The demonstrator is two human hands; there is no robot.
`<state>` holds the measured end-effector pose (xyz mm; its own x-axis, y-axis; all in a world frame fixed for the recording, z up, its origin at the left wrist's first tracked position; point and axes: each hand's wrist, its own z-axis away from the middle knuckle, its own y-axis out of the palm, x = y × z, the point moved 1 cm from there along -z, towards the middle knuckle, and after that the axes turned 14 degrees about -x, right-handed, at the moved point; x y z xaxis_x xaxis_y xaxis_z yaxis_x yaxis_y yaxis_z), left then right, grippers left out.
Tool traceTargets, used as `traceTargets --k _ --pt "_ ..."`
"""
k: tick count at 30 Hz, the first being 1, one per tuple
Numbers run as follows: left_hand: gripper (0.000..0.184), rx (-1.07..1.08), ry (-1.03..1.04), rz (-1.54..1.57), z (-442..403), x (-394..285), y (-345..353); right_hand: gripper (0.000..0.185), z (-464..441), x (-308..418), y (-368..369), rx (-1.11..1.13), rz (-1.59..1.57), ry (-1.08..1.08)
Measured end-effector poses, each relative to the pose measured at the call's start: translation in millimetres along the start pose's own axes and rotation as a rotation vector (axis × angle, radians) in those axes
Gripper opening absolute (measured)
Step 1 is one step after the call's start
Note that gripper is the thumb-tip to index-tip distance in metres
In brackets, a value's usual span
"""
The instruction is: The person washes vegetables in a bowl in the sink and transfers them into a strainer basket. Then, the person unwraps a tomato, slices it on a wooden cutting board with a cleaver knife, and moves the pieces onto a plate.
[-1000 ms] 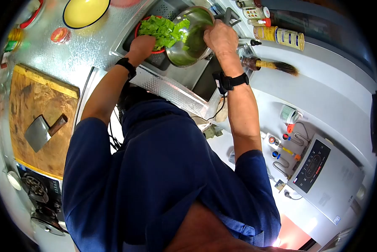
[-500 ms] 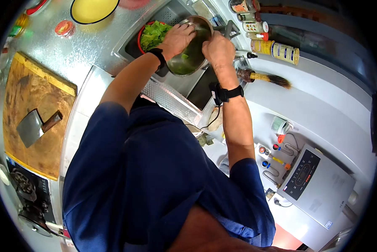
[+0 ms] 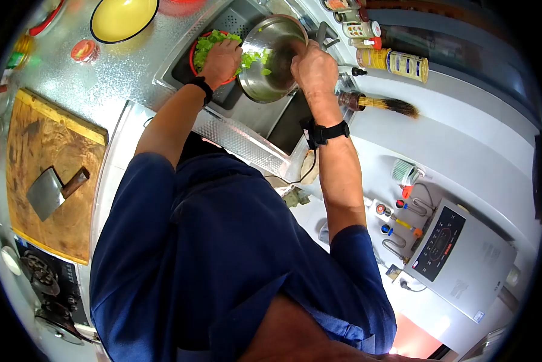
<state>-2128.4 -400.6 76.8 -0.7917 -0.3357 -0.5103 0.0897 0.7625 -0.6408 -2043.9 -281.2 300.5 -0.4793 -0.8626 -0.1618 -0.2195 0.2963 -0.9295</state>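
Observation:
My left hand (image 3: 221, 63) lies over chopped leafy greens (image 3: 204, 47) in a red-rimmed basket (image 3: 192, 59) inside the sink. Its fingers look stretched out and slightly apart on the leaves; the undersides are hidden. My right hand (image 3: 316, 69) grips the right rim of a metal bowl (image 3: 274, 57), which is tilted toward the basket. Several bits of green (image 3: 256, 59) cling to the bowl's left inner side, close to the basket. Both wrists wear black bands.
A cleaver (image 3: 50, 192) rests on a wooden cutting board (image 3: 47, 133) at left. On the counter are a yellow bowl (image 3: 123, 18) and a small red-lidded jar (image 3: 84, 51). Bottles (image 3: 397, 63) and a brush (image 3: 385, 105) line the right ledge, beyond the faucet (image 3: 322, 36).
My left hand has moved left, out of the metal bowl and onto the greens in the basket. Bits of green now show on the bowl's left side. My right hand keeps its grip.

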Motion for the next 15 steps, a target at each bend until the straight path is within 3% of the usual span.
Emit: traceTargets --k 3,9,15 --pt "0.021 -0.006 -0.03 -0.042 -9 -8 -10 0.026 0 1 2 0.005 -0.013 0.0" --pt "0.03 -0.073 0.134 0.197 -28 -42 5 0.024 2 10 1 -0.002 0.005 -0.049" --pt "0.024 0.125 0.086 0.113 -26 -38 19 0.023 5 14 -6 -0.008 -0.009 -0.09"
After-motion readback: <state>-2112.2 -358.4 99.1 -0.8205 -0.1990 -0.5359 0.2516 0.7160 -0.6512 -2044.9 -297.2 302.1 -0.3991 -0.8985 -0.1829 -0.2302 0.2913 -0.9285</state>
